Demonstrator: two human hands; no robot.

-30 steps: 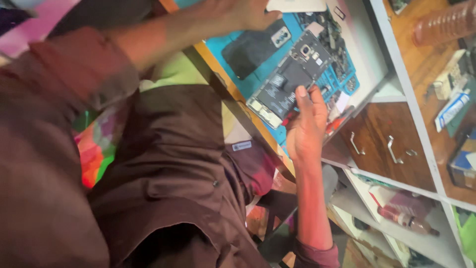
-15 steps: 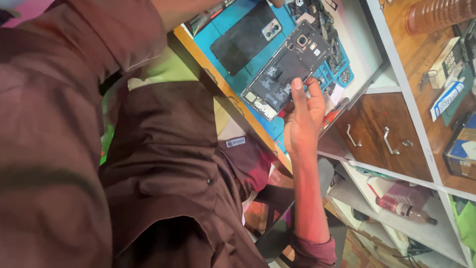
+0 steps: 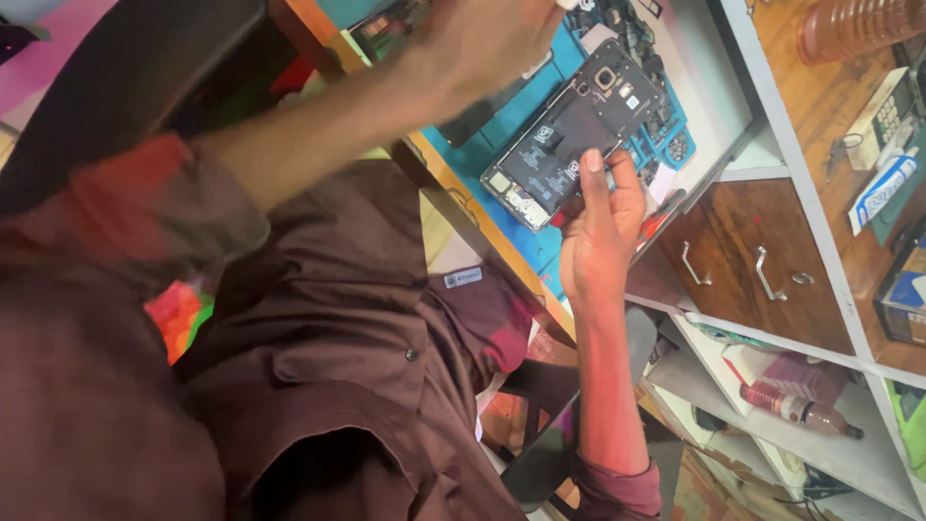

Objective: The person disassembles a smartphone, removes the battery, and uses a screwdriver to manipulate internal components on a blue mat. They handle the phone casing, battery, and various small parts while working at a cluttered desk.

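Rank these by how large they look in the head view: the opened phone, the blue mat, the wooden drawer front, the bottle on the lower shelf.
1. Blue mat, though partly covered.
2. Wooden drawer front.
3. Opened phone, close to the drawer front; it is nearer the camera, so this order is unsure.
4. Bottle.

Opened phone [image 3: 576, 140]: matt black plastic and bare metal parts. Work mat [image 3: 666, 135]: smooth teal rubber-like sheet. Drawers [image 3: 743, 265]: glossy dark wood, metal handles. Shirt [image 3: 318, 338]: matt brown cloth. Bottle [image 3: 796, 407]: clear plastic.
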